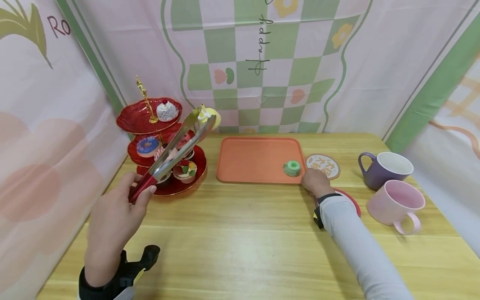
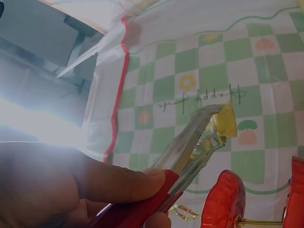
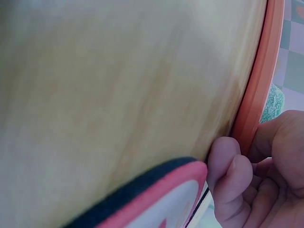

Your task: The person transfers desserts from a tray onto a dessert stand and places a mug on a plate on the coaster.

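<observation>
My left hand [image 1: 114, 218] grips red-handled metal tongs [image 1: 186, 149], raised in front of the tiered stand. Between the tong tips is a small yellow cake [image 1: 215, 118], held above the table and left of the tray; it shows as a yellow wedge [image 2: 227, 121] in the left wrist view. My right hand [image 1: 316, 182] is at the near right corner of the orange tray [image 1: 251, 160]. Curled fingers and thumb pinch the tray's rim [image 3: 254, 104] in the right wrist view. A green ring-topped cake [image 1: 291, 168] sits on the tray close to that hand.
At the left stands a red tiered stand [image 1: 131, 118] with several toy cakes and a gold handle. A round patterned coaster [image 1: 323, 166] lies beside the tray, and a red-rimmed coaster [image 1: 354, 201] under my right wrist. Purple [image 1: 380, 175] and pink mugs [image 1: 384, 204] stand at the right.
</observation>
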{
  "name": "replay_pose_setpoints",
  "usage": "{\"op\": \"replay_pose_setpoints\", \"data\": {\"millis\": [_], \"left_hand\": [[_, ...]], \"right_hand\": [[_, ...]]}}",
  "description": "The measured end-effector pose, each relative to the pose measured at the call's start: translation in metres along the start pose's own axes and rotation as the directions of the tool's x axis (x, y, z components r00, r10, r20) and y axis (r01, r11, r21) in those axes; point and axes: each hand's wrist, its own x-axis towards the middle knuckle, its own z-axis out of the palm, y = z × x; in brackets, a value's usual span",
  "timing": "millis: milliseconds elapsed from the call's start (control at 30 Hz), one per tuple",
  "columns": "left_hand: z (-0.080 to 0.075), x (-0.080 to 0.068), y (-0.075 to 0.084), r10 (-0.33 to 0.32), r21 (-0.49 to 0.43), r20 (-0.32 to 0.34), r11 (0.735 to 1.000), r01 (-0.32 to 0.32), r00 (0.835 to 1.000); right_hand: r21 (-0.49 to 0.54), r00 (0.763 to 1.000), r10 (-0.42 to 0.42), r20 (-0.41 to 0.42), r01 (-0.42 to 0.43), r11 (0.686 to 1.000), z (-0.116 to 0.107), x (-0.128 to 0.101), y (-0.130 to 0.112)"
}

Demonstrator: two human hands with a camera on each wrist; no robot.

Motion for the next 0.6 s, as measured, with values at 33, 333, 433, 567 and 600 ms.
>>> {"op": "replay_pose_setpoints", "data": {"millis": [33,333,433,567,600], "left_hand": [[-0.001,0.0,-0.001,0.003,-0.004,-0.016,1.0,-0.003,1.0],[-0.013,-0.005,-0.009,-0.049,-0.016,-0.082,0.999,0.048,0.995],[-0.015,-0.007,-0.012,-0.068,-0.014,-0.099,0.998,0.067,0.993],[-0.017,-0.007,-0.014,-0.092,-0.003,-0.098,0.996,0.092,0.991],[-0.017,-0.007,-0.015,-0.099,0.001,-0.093,0.995,0.1,0.991]], "right_hand": [[-0.005,1.0,-0.006,-0.003,0.006,1.0,0.0,0.0,0.0],[0.002,1.0,-0.002,0.003,0.002,1.0,0.001,0.001,-0.003],[-0.01,1.0,-0.005,0.003,0.005,1.0,0.001,0.001,-0.003],[-0.018,1.0,-0.011,-0.001,0.011,1.0,0.0,0.0,-0.002],[-0.015,1.0,-0.009,-0.001,0.009,1.0,0.0,-0.001,-0.001]]}}
